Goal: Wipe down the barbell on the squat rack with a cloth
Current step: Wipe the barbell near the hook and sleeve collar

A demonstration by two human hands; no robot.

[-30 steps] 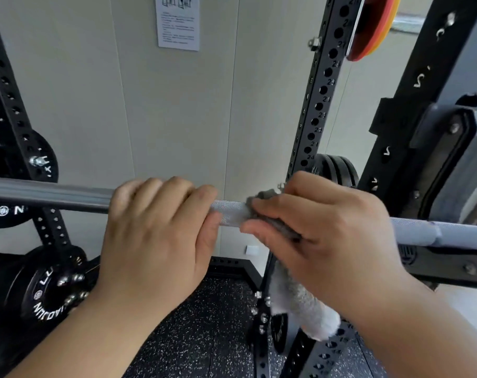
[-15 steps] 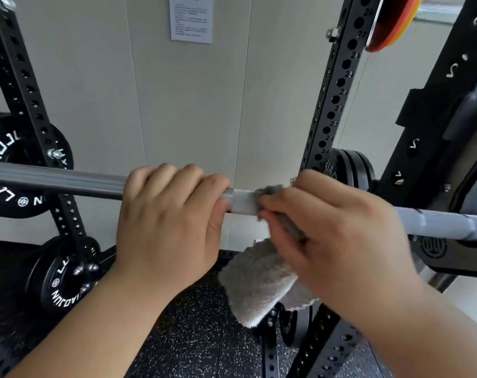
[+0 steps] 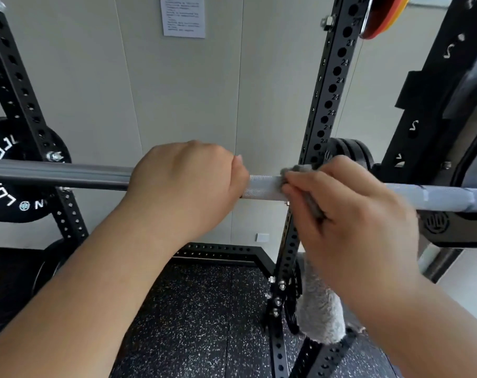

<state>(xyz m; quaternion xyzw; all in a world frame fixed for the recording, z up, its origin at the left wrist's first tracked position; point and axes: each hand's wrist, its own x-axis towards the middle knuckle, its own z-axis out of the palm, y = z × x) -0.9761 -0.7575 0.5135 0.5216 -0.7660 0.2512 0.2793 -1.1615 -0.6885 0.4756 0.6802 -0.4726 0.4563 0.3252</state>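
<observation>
The steel barbell [image 3: 264, 186] runs level across the view at mid height, dark on the left and pale knurled metal from the middle to the right. My left hand [image 3: 188, 181] grips the bar from above, fingers curled over it. My right hand [image 3: 349, 211] holds a grey fluffy cloth [image 3: 320, 309] wrapped on the bar just right of the left hand. A short stretch of knurling shows between the hands. The cloth's loose end hangs down below my right wrist.
Black perforated rack uprights stand at the left [image 3: 22, 91] and the centre right [image 3: 327, 105]. Black weight plates [image 3: 14, 192] hang at the left, more [image 3: 352, 154] behind the right upright. A red-orange plate [image 3: 384, 15] is at the top right. Speckled rubber flooring [image 3: 199, 323] lies below.
My left hand has rolled forward over the bar, so its back now faces up. The cloth's hanging end has swung from under the bar's middle to below my right wrist.
</observation>
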